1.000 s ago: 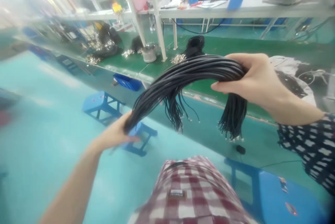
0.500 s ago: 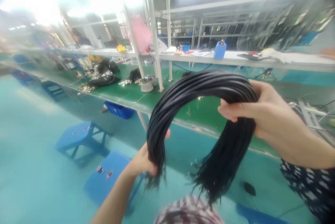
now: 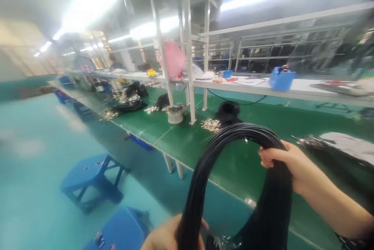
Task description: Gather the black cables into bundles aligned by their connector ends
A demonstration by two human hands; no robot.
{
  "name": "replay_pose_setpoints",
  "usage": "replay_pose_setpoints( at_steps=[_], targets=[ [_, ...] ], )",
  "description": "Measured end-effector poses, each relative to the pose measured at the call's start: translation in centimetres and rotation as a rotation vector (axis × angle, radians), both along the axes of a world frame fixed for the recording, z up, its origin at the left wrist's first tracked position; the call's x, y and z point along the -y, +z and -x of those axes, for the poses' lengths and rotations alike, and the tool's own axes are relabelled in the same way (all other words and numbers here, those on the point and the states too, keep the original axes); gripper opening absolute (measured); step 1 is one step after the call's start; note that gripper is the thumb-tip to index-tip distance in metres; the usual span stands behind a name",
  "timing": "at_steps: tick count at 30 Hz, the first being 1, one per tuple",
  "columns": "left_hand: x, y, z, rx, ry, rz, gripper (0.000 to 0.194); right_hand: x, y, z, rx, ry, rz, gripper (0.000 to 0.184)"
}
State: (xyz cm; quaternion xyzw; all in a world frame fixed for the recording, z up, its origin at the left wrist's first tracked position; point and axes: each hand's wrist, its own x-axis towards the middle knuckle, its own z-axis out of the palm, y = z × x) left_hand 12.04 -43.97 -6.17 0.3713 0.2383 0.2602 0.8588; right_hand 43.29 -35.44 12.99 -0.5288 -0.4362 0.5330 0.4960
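A thick bundle of black cables point(image 3: 239, 131) arches between my two hands in front of the green bench. My right hand point(image 3: 284, 160) is closed around the upper right side of the arch, thumb on the inner side. Low in the view, my left hand point(image 3: 172, 234) grips the left leg of the bundle, partly cut off by the bottom edge. The right leg hangs down, its lower end mostly out of view. Behind the arch, another black cable bundle point(image 3: 229, 111) with shiny metal ends lies on the bench.
More cable bundles point(image 3: 128, 104) lie along the green bench point(image 3: 172, 143) to the left, near a round metallic container point(image 3: 175, 115) beside white posts point(image 3: 191, 67). A white shelf behind carries a blue box point(image 3: 283, 78). Blue stools point(image 3: 87, 176) stand on the floor at left.
The cable bundle and both hands sit lower in view as my head has tilted up and shifted. The bench's right part, with another cable bundle, now shows. Both hands keep their grip.
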Motion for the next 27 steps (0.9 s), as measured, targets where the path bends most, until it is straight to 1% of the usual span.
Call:
replay_pose_setpoints(
  at_steps=[2,5,8,10,12,13,14,16,18,19,20,22,24,25,27],
  targets=[
    [-1.9,-0.2,0.8,-0.139,0.053,-0.004,0.088,-4.2,-1.5,1.0,-0.018,0.042,0.023,0.03],
    [-4.7,-0.2,2.1,-0.326,0.22,-0.001,0.056,-11.0,-3.0,3.4,0.023,0.158,0.038,0.028],
    [-7.8,0.4,3.8,-0.369,0.42,0.08,0.037,-18.8,-4.3,6.9,0.084,0.299,0.023,0.026],
    [-10.4,1.0,5.1,-0.393,0.497,0.156,0.029,-24.3,-5.9,9.8,0.144,0.381,-0.025,0.023],
    [-13.6,1.2,6.4,-0.455,0.541,0.234,0.027,-29.3,-8.3,12.8,0.182,0.389,-0.003,0.02],
    [-15.3,1.0,7.0,-0.508,0.566,0.271,0.028,-31.3,-9.9,14.2,0.204,0.386,0.01,0.019],
    [-16.9,0.6,7.6,-0.569,0.591,0.302,0.028,-33.0,-11.6,15.4,0.235,0.364,0.016,0.019],
    [-19.8,-1.0,9.0,-0.693,0.617,0.343,0.029,-35.0,-15.4,16.6,0.309,0.301,0.031,0.035],
    [-21.9,-3.3,10.4,-0.784,0.597,0.365,0.03,-35.1,-19.3,15.9,0.403,0.208,0.068,0.052],
    [-22.5,-4.5,11.2,-0.814,0.574,0.373,0.031,-34.3,-21.2,14.8,0.457,0.151,0.096,0.057],
    [-23.0,-5.7,11.9,-0.841,0.548,0.378,0.031,-33.0,-22.9,13.2,0.514,0.088,0.129,0.058],
    [-23.4,-7.6,13.3,-0.871,0.492,0.376,0.031,-29.0,-25.7,9.6,0.635,-0.045,0.206,0.058],
    [-23.5,-8.8,14.4,-0.862,0.431,0.365,0.031,-23.7,-27.2,6.9,0.748,-0.163,0.313,0.06],
    [-23.5,-9.2,14.9,-0.847,0.399,0.361,0.03,-21.0,-27.6,6.3,0.798,-0.203,0.364,0.059],
    [-23.6,-9.7,15.5,-0.808,0.343,0.36,0.03,-16.3,-28.0,7.0,0.879,-0.243,0.437,0.055]
  ],
)
